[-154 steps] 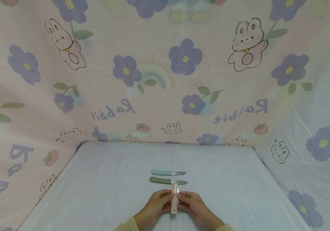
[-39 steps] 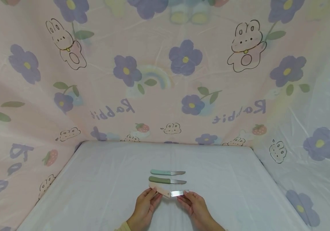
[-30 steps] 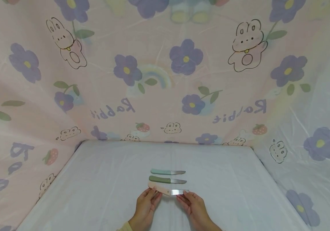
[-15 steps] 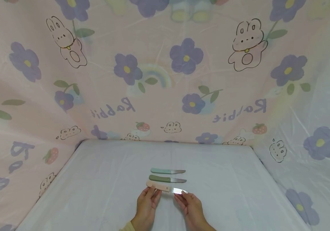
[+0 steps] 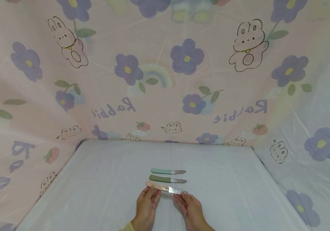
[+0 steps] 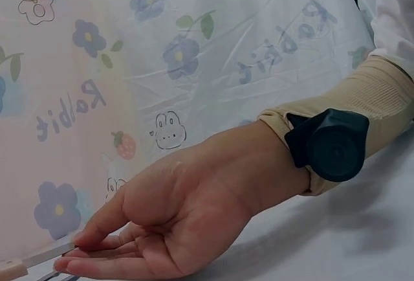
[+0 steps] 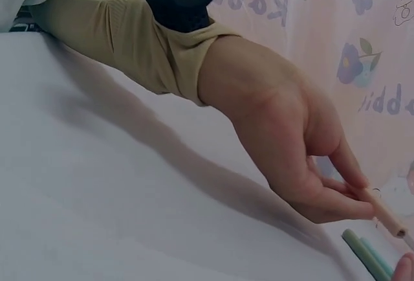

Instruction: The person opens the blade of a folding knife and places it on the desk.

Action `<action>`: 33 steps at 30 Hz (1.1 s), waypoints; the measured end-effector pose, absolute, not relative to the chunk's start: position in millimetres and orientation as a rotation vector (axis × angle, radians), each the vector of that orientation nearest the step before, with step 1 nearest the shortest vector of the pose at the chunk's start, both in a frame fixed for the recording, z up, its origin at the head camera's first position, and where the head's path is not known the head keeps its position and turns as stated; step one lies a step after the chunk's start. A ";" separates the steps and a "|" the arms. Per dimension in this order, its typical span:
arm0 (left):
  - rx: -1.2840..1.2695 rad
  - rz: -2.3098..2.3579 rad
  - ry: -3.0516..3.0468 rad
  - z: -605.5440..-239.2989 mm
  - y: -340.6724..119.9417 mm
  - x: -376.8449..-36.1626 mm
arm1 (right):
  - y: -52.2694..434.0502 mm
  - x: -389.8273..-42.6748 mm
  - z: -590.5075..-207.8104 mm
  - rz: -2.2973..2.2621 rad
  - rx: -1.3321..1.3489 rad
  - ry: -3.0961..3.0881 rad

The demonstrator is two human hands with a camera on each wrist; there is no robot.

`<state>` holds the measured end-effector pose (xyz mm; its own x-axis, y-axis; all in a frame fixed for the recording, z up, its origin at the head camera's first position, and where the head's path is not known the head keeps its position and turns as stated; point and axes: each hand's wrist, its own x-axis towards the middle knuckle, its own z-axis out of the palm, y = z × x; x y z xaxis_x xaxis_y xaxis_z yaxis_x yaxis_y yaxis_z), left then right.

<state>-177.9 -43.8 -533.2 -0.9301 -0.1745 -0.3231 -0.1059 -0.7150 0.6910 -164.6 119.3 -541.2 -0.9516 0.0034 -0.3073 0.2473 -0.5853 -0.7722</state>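
Observation:
A folding knife with a pale pink handle (image 5: 158, 187) is held unfolded above the table, its blade (image 5: 175, 190) pointing right. My left hand (image 5: 146, 203) pinches the handle between thumb and fingers. With thumb and fingertips, my right hand (image 5: 193, 207) pinches the blade near its tip. The left wrist view shows that pinch on the blade (image 6: 50, 253) from the side; the right wrist view shows the fingers on the pink handle (image 7: 387, 213). Just beyond lie an olive green knife (image 5: 160, 178) and a mint knife (image 5: 161, 171), both unfolded, blades to the right.
The knives lie on a table with a white cover (image 5: 110, 179). Hanging cloth (image 5: 153, 106) printed with flowers and rabbits encloses its back and both sides.
Five seconds ago the pink knife stood lengthwise between my hands, partly folded; now it lies crosswise, blade straightened out. During the last second its handle end shifted slightly left as the handle and blade lined up.

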 end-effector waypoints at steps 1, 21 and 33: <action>0.579 -2.810 -1.179 -532.8 -44.0 -177.5 | 120.7 -165.3 -541.7 -2.626 0.431 1.359; 0.515 -2.914 -1.584 -533.5 -68.4 -176.6 | 152.5 -175.4 -542.6 -2.384 0.300 1.441; 0.528 -2.873 -1.733 -529.8 -76.5 -185.0 | 152.7 -188.0 -538.1 -2.266 0.420 1.524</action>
